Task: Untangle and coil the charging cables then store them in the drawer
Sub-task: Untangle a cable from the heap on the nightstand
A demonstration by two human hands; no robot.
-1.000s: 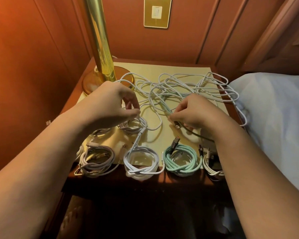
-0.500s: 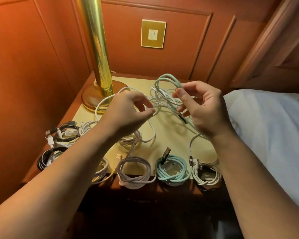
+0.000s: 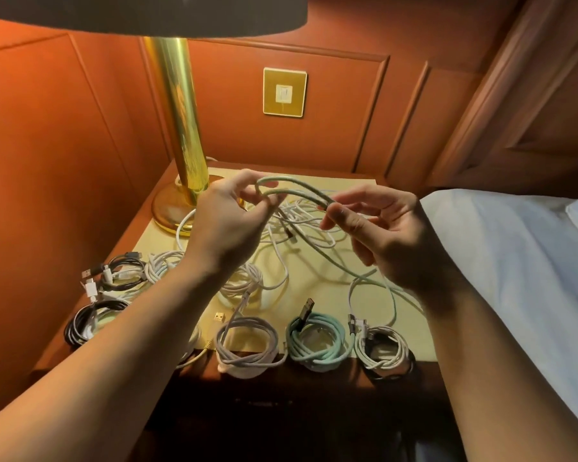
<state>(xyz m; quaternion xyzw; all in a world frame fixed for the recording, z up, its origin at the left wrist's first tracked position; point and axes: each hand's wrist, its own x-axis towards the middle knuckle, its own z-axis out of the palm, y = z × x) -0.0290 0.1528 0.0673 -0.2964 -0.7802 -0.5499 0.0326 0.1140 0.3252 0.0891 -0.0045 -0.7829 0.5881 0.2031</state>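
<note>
A mint green cable [image 3: 294, 187] forms a doubled loop in the air between my hands. My left hand [image 3: 227, 221] pinches its left bend, and my right hand [image 3: 381, 228] pinches its right end between thumb and forefinger. The rest of this cable trails down to the nightstand [image 3: 411, 331]. Below the hands lies a tangle of white cables [image 3: 301, 225]. Along the front edge sit coiled cables: a white coil [image 3: 247, 348], a mint coil [image 3: 317, 341], a white-and-black coil [image 3: 384, 353]. More black and white coils [image 3: 114, 295] lie at the left. No drawer shows.
A brass lamp [image 3: 181, 145] stands at the back left, its shade overhanging the top of the view. Wood panelling with a wall switch [image 3: 284, 91] closes the back and left. A white bed [image 3: 514, 278] borders the nightstand on the right.
Both hands rose from the tabletop, lifting the mint green cable out of the tangle. The loop now spans between the two hands, and the view tilted upward.
</note>
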